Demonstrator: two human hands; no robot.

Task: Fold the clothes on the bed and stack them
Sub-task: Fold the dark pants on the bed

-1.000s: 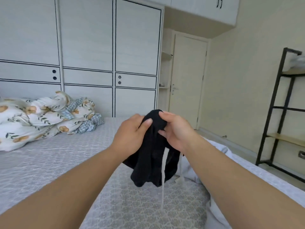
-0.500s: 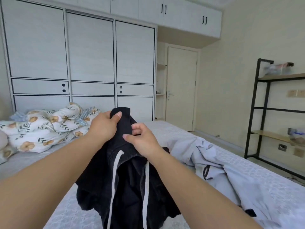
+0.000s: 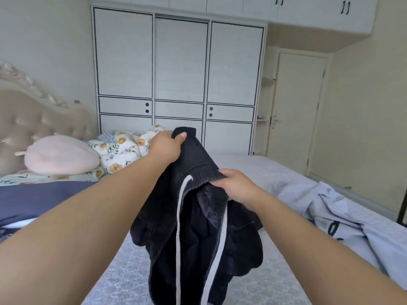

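Observation:
Black shorts [image 3: 193,234] with two white drawstrings hang in the air over the grey bed [image 3: 253,172]. My left hand [image 3: 166,147] grips the waistband at its far upper corner. My right hand [image 3: 237,187] pinches the waistband lower and nearer to me, so the band stretches between the two hands. The legs of the shorts dangle down toward the sheet. A light blue garment [image 3: 343,214] lies crumpled on the bed at the right.
A dark blue cloth [image 3: 33,199] lies at the left. A pink pillow [image 3: 60,155] and a flowered quilt [image 3: 123,148] are heaped at the padded headboard [image 3: 33,115]. White wardrobes [image 3: 180,73] and a door [image 3: 295,111] stand beyond the bed.
My hands have drawn apart along the waistband, left hand up and away, right hand down toward me. The shorts have opened out. The view has swung left, showing the headboard and pillow.

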